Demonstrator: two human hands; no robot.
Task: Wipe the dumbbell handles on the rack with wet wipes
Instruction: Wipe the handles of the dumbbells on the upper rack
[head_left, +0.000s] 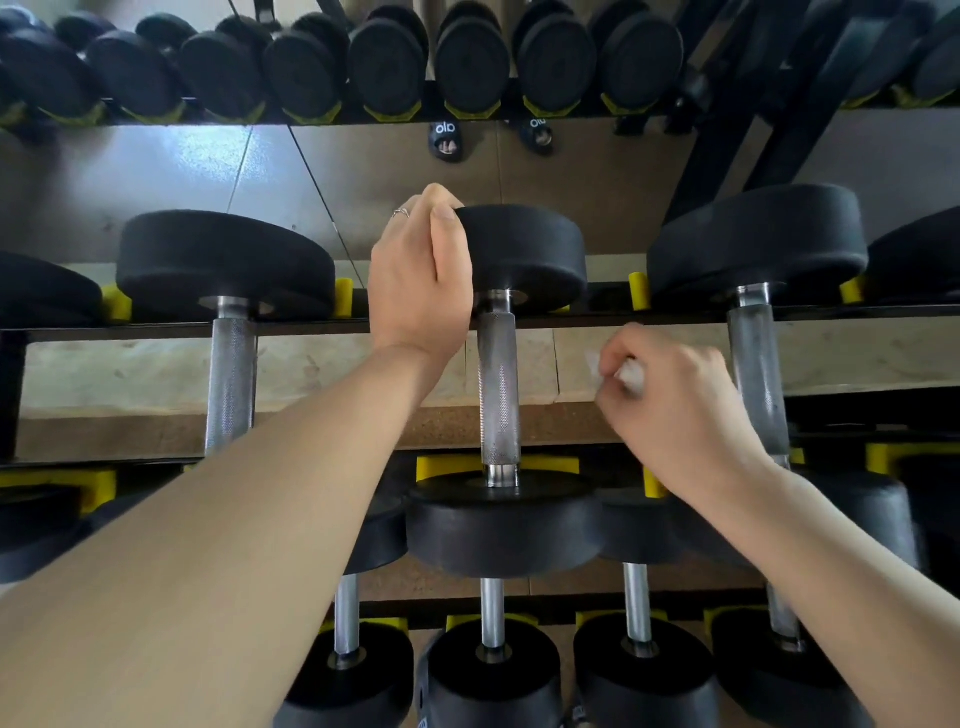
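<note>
A black dumbbell lies on the rack in the middle, its knurled steel handle (498, 384) running toward me between its far head (524, 254) and near head (504, 525). My left hand (421, 275) grips the left edge of the far head, thumb on its rim. My right hand (670, 395) hovers just right of the handle, fingers curled round a crumpled white wet wipe (628, 374). The wipe is apart from the handle and looks blurred.
Similar dumbbells lie left (228, 374) and right (758, 374) on the same shelf, with yellow cradles (639, 291) between them. Smaller dumbbells (493, 670) fill the lower shelf. A mirror behind reflects another row of dumbbells (384, 67) and sandalled feet (447, 140).
</note>
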